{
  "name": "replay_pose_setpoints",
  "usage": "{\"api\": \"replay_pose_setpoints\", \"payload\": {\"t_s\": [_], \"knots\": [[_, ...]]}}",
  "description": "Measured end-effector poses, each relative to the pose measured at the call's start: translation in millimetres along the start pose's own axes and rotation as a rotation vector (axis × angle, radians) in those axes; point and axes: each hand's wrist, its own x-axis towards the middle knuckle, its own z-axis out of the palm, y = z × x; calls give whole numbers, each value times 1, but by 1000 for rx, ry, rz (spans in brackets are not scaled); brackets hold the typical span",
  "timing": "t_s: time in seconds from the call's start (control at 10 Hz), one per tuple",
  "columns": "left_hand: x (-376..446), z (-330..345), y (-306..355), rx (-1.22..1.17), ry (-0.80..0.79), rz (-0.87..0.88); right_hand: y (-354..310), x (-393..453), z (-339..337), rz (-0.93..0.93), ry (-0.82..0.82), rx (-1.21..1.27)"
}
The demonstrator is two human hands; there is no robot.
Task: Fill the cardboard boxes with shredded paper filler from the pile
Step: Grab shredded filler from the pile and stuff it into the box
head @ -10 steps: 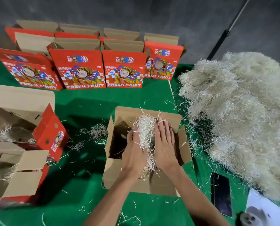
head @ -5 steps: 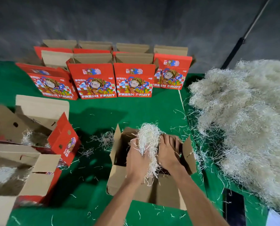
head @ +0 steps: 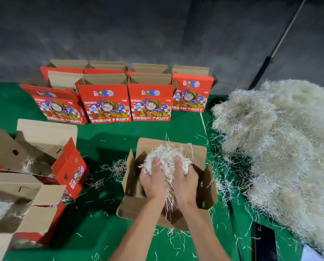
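The filler (head: 165, 159) is a pale, off-white tangle of thin crinkled paper strips, fluffy and loose, with stray strands sticking up and trailing down. A clump of it sits between the two hands above the open box (head: 200, 153), which stands on the green cloth (head: 108, 228) in front of the person. The clump runs roughly near-to-far, wider at the far end over the box mouth, with a thin tail hanging down between the wrists into the box. The left hand (head: 152, 182) and right hand (head: 184, 182) are close side by side, fingers curled into the filler, gripping it from both sides. The box's flaps are spread open; its long side runs left to right. The big pile (head: 281, 147) lies to the right, just beside the box, sprawling near-to-far. Two opened boxes (head: 34, 146) with some filler inside lie to the left. Red printed boxes (head: 108, 104) stand upright in rows at the back
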Motion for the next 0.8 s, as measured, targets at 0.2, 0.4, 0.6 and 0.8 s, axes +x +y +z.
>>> {"api": "replay_pose_setpoints", "payload": {"t_s": [0.2, 0.4, 0.6, 0.8], "knots": [[28, -20, 24, 225, 125, -160, 10, 18, -37, 291, 95, 52], [-7, -11, 13, 354, -223, 96, 14, 2, -10, 247, -94, -26], [32, -32, 20, 50, 5, -104, 19, 20, -30, 266, 190, -66], [17, -27, 22, 16, -219, -188, 26, 8, -19, 490, -73, 230]]}}
